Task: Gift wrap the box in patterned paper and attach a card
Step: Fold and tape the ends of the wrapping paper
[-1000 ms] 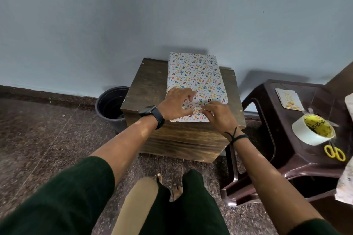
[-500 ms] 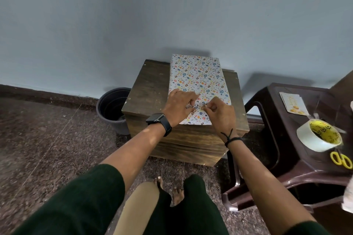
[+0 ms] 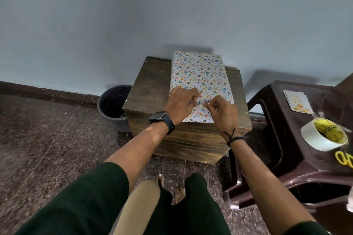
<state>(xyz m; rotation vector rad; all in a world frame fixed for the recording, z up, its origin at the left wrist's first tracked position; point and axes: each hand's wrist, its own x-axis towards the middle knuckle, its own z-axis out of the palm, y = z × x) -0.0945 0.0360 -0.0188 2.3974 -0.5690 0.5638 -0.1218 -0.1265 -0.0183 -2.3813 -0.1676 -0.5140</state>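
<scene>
On top of the wooden cabinet point(image 3: 150, 86) against the pale wall sits the box point(image 3: 200, 78), already covered in white paper printed with small coloured shapes. It lies lengthwise, its near end reaching the cabinet's front edge. The person's left hand point(image 3: 180, 104), a black watch point(image 3: 162, 122) on its wrist, rests on the near part of the box with its fingers curled and pinching at a fold of the paper. The right hand point(image 3: 222, 111), a black thread band point(image 3: 232, 137) at the wrist, meets it from the other side, fingertips drawn together and pinching the paper at the same spot; the two hands nearly touch there. What exactly lies between the fingertips is too small to tell.

To the right stands a dark brown plastic stool point(image 3: 298, 160). On it lie a small card point(image 3: 297, 102) with yellow print at the far side, a roll of clear tape point(image 3: 322, 133) with a yellow core nearer, and yellow-handled scissors point(image 3: 344, 158) just beside the roll. A dark bucket point(image 3: 112, 107) stands on the speckled floor, touching the cabinet's left side.
</scene>
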